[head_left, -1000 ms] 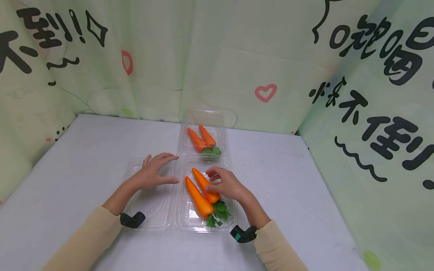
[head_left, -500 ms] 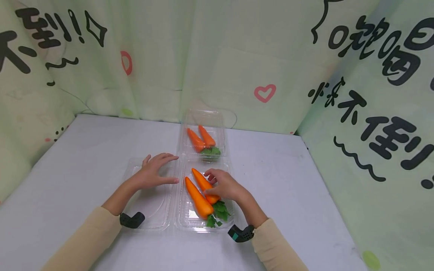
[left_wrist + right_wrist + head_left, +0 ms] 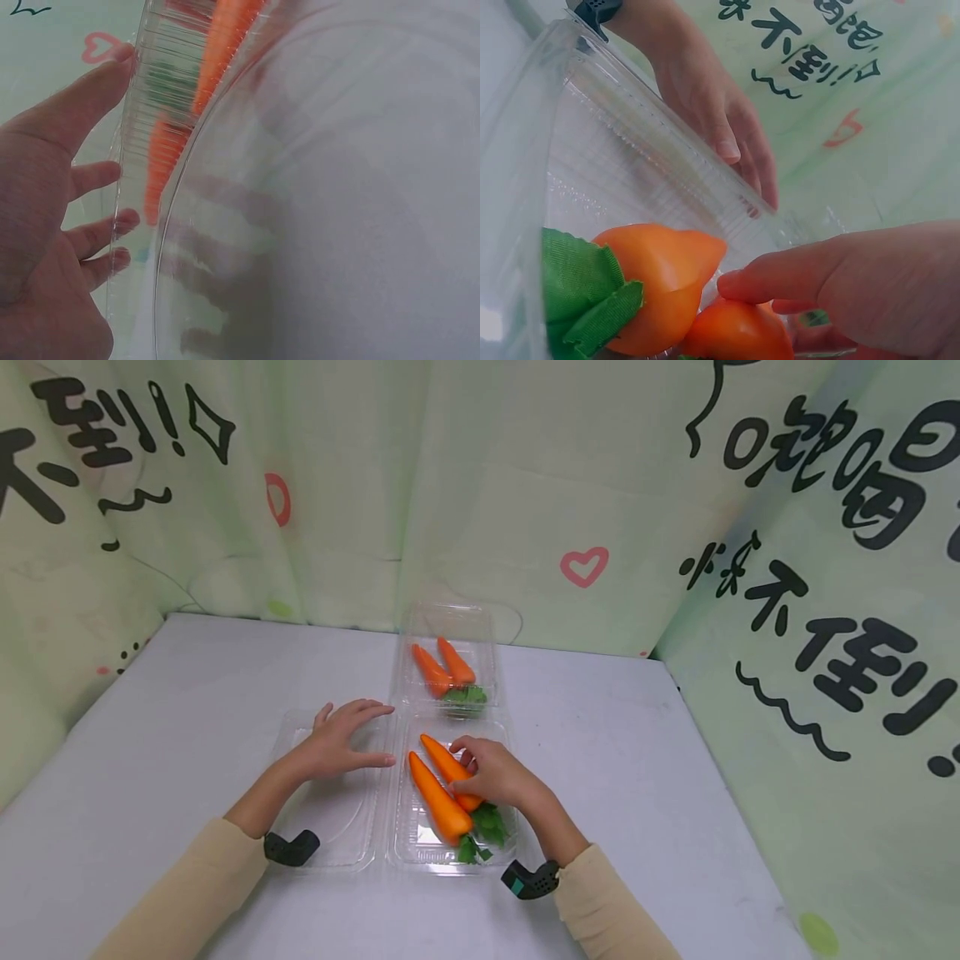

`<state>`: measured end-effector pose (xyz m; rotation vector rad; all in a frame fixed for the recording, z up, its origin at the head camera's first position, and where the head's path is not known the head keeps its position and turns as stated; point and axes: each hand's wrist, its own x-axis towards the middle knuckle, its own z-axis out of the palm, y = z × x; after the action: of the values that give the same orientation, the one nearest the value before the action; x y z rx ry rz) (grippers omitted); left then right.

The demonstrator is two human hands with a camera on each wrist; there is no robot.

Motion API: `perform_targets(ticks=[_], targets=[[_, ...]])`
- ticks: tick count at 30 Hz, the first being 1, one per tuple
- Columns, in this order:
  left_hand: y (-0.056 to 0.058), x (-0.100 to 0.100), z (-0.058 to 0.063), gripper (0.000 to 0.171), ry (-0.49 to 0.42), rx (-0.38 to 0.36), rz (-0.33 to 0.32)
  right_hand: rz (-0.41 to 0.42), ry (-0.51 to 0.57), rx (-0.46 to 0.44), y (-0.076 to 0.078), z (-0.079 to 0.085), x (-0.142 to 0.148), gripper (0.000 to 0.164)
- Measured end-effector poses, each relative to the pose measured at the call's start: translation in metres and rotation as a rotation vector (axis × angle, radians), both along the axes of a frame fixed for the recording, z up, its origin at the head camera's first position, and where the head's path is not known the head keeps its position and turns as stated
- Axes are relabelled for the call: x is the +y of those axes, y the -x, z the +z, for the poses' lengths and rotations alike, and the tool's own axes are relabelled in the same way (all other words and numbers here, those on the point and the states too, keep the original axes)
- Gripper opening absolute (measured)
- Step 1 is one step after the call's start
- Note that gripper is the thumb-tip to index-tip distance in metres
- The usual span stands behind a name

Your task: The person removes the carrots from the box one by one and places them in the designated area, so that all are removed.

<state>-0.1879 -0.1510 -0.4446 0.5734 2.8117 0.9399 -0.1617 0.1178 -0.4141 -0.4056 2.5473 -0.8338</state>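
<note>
Two orange carrots with green leaves lie in the right half of an opened clear plastic clamshell box [image 3: 401, 852]. My right hand [image 3: 497, 772] grips the right carrot [image 3: 440, 755], thumb on its left side and fingers curled over its far side. In the right wrist view the thumb [image 3: 780, 274] presses on that carrot [image 3: 739, 330]. Beside it lies the left carrot [image 3: 435, 797], untouched. Over the box's other half, my left hand [image 3: 339, 743] is spread, with thumb and fingertips at the fold between the halves. In the left wrist view its fingers [image 3: 90, 105] reach the ribbed plastic wall.
Behind the box stands another clear container [image 3: 480, 618] with two smaller carrots [image 3: 431, 670] inside. Both sit on a white table [image 3: 615, 760]. A pale green curtain [image 3: 487, 510] with black lettering and hearts encloses the back and sides.
My right hand has shifted slightly left and its fingers have closed round the right carrot, whose tip has moved a little left. The left hand has stayed in place.
</note>
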Motion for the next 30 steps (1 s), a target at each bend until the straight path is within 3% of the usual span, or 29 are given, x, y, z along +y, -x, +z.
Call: perform_targets(ticks=[16, 30], targets=[[0.0, 0.001, 0.005, 0.081, 0.005, -0.012, -0.006, -0.008, 0.059, 0.022, -0.002, 0.001, 0.004, 0.042], [-0.001, -0.001, 0.016, 0.083, 0.047, -0.077, -0.035, -0.023, 0.17, 0.108, -0.005, 0.005, 0.007, 0.034]])
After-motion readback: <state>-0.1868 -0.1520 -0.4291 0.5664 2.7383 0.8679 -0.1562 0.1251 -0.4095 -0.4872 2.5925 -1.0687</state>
